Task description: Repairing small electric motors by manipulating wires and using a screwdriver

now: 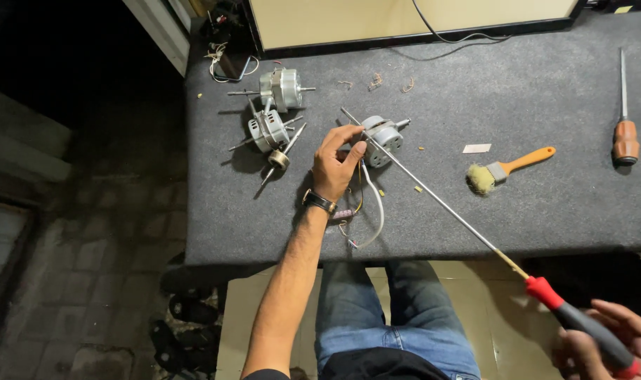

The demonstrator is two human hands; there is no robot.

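Note:
My left hand (336,162), a watch on its wrist, grips a small grey electric motor (384,135) on the dark felt-covered table (531,91); wires trail from the motor toward the table's front edge. My right hand (605,341), at the lower right off the table, holds the red-and-black handle of a very long screwdriver (440,203). Its thin metal shaft runs diagonally up-left, crossing the motor, with the tip just past my left fingers.
Two more grey motors (284,88) (267,131) and a loose shaft (281,156) lie at the table's left. A paintbrush with an orange handle (507,167) and a wooden-handled screwdriver (624,116) lie to the right. A pale board (405,17) edges the back.

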